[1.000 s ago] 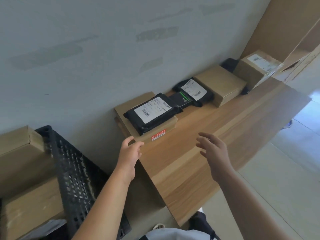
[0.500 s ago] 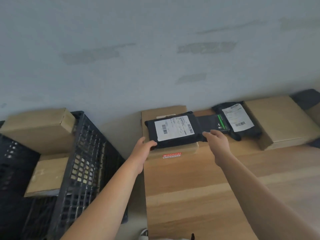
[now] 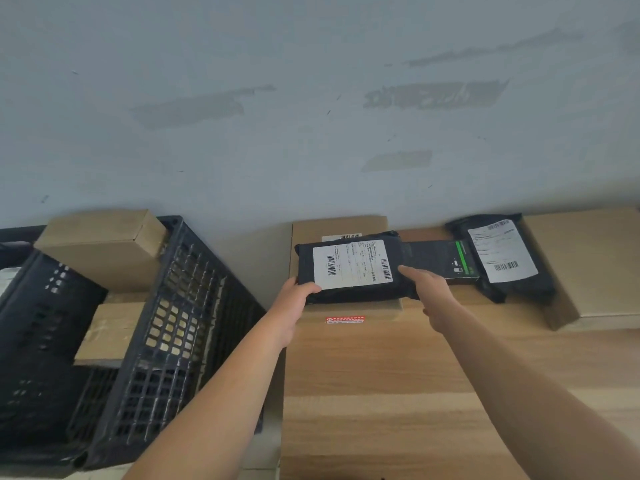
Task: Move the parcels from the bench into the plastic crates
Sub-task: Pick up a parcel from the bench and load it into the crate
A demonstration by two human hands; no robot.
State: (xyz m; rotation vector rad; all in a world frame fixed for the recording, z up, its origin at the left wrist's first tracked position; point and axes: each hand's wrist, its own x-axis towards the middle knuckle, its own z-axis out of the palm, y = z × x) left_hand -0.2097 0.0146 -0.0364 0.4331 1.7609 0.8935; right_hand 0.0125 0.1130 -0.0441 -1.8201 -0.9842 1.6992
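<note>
A black mailer parcel (image 3: 349, 268) with a white label lies on top of a flat cardboard box (image 3: 341, 226) at the left end of the wooden bench (image 3: 398, 375). My left hand (image 3: 294, 299) grips the parcel's near left corner, thumb on top. My right hand (image 3: 427, 289) holds its near right corner with fingers curled at the edge. To the left stands a black plastic crate (image 3: 180, 327) with cardboard boxes (image 3: 104, 247) inside.
Further right on the bench lie a dark box with a green stripe (image 3: 440, 259), a second black mailer (image 3: 502, 258) and a large cardboard box (image 3: 595, 265). A grey wall (image 3: 311, 116) runs right behind the bench and crate.
Both hands reached forward from above the bench to the black mailer and took hold of its near corners. The view swung left and closer.
</note>
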